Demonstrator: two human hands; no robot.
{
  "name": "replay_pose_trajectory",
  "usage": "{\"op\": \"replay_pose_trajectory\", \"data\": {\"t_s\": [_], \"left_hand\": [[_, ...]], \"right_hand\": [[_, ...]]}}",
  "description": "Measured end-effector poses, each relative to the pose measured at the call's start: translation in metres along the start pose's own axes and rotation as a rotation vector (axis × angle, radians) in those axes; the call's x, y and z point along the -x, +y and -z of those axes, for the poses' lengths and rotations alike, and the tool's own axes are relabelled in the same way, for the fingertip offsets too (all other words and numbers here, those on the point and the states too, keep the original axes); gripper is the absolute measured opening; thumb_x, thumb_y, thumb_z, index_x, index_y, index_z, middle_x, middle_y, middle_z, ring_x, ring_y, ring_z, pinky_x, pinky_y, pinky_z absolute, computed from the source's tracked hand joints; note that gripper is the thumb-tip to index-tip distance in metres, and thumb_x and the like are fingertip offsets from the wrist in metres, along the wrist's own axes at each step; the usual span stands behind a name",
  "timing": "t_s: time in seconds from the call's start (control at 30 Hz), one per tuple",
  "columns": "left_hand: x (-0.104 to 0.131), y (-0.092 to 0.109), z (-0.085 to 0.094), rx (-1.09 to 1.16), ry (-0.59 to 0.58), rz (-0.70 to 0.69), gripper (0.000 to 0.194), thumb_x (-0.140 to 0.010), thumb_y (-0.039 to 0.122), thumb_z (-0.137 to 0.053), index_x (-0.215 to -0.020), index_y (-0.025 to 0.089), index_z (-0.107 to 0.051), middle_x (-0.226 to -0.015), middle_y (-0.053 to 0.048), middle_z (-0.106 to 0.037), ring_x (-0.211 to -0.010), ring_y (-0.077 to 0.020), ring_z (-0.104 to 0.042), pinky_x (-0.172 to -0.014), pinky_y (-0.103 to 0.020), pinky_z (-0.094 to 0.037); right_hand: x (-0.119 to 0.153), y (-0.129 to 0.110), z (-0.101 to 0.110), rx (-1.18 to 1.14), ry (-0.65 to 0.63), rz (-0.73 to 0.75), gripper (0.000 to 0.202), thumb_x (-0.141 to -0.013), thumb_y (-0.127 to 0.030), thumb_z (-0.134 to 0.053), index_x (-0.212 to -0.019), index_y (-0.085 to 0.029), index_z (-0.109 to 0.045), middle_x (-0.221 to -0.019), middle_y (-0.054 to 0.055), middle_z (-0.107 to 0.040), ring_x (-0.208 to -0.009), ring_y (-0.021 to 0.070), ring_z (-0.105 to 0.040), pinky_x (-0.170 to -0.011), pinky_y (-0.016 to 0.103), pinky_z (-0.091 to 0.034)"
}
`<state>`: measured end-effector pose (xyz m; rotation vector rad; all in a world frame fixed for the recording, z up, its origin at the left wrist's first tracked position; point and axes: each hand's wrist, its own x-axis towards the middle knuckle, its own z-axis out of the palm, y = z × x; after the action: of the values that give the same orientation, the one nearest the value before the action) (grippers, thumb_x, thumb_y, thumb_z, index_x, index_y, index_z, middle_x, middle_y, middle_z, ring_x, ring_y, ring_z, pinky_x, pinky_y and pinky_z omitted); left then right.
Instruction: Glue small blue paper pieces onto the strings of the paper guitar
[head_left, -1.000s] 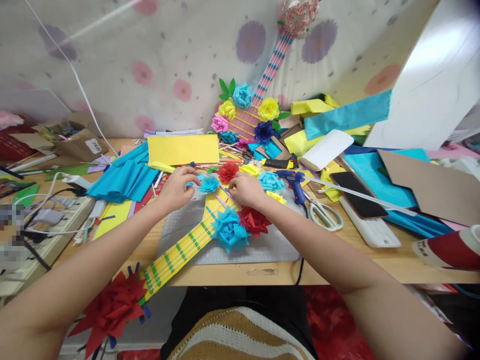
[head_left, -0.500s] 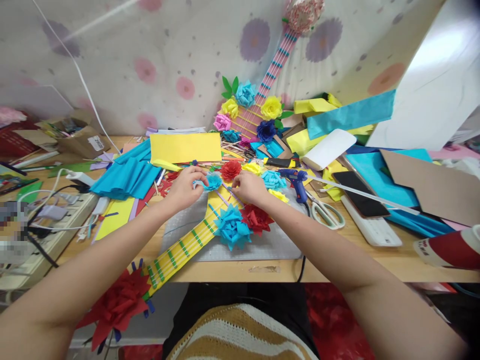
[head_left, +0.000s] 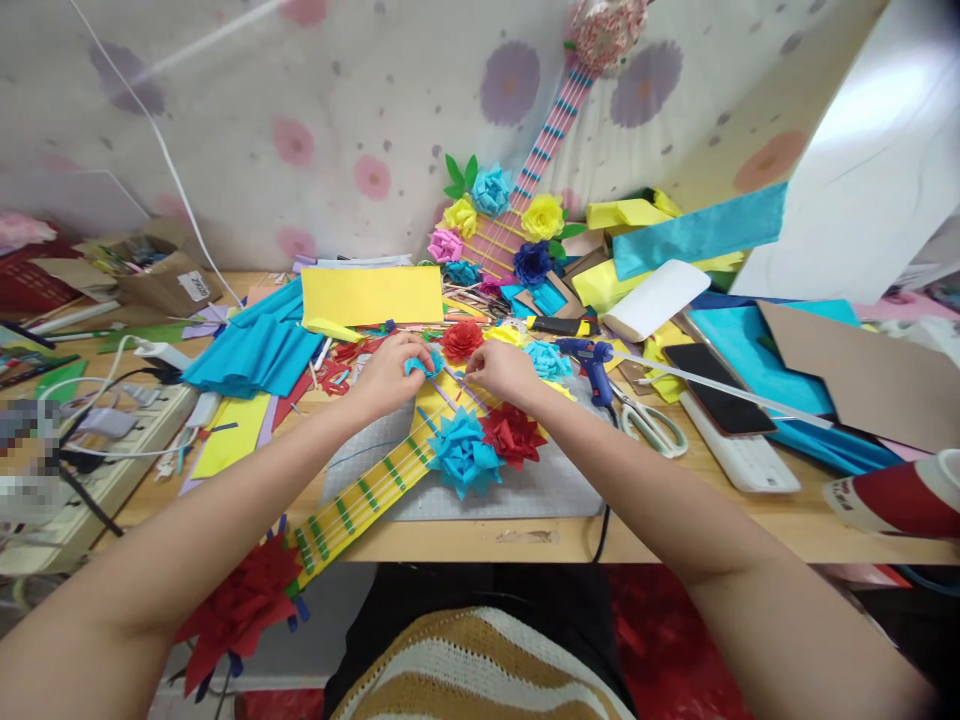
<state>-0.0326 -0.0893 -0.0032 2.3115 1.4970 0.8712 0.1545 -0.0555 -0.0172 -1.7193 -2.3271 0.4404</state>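
Note:
A yellow paper guitar (head_left: 405, 470) with green frets and white strings lies slanted across the table edge. My left hand (head_left: 394, 375) is closed round a small light-blue paper flower (head_left: 429, 364) at the guitar's upper left side, and its fingers partly cover it. My right hand (head_left: 504, 372) hovers over the guitar body with thumb and fingers pinched together; what they hold, if anything, is too small to make out. Around the body sit a red flower (head_left: 463, 341), a large blue flower (head_left: 466, 452), a dark red flower (head_left: 514, 436) and another light-blue flower (head_left: 547, 360).
Right of the guitar lie a blue glue gun (head_left: 592, 362), scissors (head_left: 651, 420), a dark phone (head_left: 720, 388) and a paper cup (head_left: 900, 495). A power strip (head_left: 112, 450) and blue crepe paper (head_left: 255, 340) are on the left. A pink paper guitar (head_left: 544, 150) leans at the back.
My left hand has moved slightly right with the light-blue flower, which its fingers now cover more. My right hand stays almost in place over the guitar body.

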Motion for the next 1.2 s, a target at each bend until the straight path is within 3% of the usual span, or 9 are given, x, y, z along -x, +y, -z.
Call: {"op": "replay_pose_trajectory", "data": {"t_s": [0.4,0.73,0.87,1.0,1.1,1.2], "left_hand": [[0.000,-0.003,-0.007,0.016,-0.015,-0.010,0.018,-0.064,0.006,-0.047,-0.067,0.018,-0.061,-0.092,-0.005,-0.063,-0.095,-0.0184,-0.057,-0.091,-0.034,-0.043],[-0.001,-0.005,-0.008,0.035,-0.044,-0.036,0.017,-0.062,0.007,-0.050,-0.067,0.018,-0.062,-0.093,-0.005,-0.063,-0.095,-0.0191,-0.057,-0.091,-0.034,-0.043],[-0.002,-0.005,-0.003,0.062,0.027,0.046,0.018,-0.062,0.009,-0.052,-0.074,0.018,-0.062,-0.092,-0.004,-0.064,-0.093,-0.0190,-0.057,-0.088,-0.033,-0.043],[-0.004,-0.006,-0.003,0.242,0.068,0.240,0.018,-0.072,0.020,-0.051,-0.086,0.015,-0.062,-0.090,-0.005,-0.066,-0.082,-0.0171,-0.059,-0.073,-0.029,-0.046],[-0.007,-0.006,-0.001,0.353,0.043,0.307,0.020,-0.076,0.030,-0.052,-0.085,0.015,-0.062,-0.081,-0.004,-0.065,-0.068,-0.0134,-0.057,-0.061,-0.025,-0.045],[-0.010,-0.004,0.004,0.458,-0.071,0.339,0.022,-0.076,0.037,-0.056,-0.078,0.015,-0.060,-0.069,-0.001,-0.061,-0.054,-0.0092,-0.050,-0.051,-0.022,-0.039]], "right_hand": [[0.000,-0.003,-0.006,0.064,0.081,0.037,0.012,-0.071,-0.026,-0.059,-0.076,-0.022,-0.070,-0.093,0.004,-0.066,-0.084,0.0173,-0.059,-0.060,0.023,-0.038],[-0.002,0.000,0.000,-0.039,-0.059,-0.017,0.014,-0.065,-0.031,-0.070,-0.075,-0.023,-0.072,-0.082,0.003,-0.070,-0.077,0.0184,-0.061,-0.058,0.025,-0.037],[-0.003,0.002,0.000,-0.238,-0.019,-0.004,0.010,-0.066,-0.027,-0.068,-0.071,-0.019,-0.071,-0.078,0.003,-0.070,-0.073,0.0168,-0.060,-0.059,0.025,-0.038],[-0.002,-0.002,0.002,-0.644,-0.009,0.046,0.009,-0.062,-0.022,-0.070,-0.066,-0.015,-0.066,-0.067,0.002,-0.065,-0.064,0.0127,-0.056,-0.062,0.025,-0.041],[0.002,-0.006,0.005,-0.975,-0.104,0.098,0.016,-0.056,-0.025,-0.073,-0.065,-0.015,-0.063,-0.064,-0.001,-0.061,-0.063,0.0105,-0.054,-0.064,0.025,-0.042],[0.004,-0.008,0.008,-1.120,-0.199,0.162,0.019,-0.053,-0.025,-0.074,-0.065,-0.015,-0.063,-0.065,-0.002,-0.061,-0.065,0.0098,-0.054,-0.067,0.025,-0.042]]}}
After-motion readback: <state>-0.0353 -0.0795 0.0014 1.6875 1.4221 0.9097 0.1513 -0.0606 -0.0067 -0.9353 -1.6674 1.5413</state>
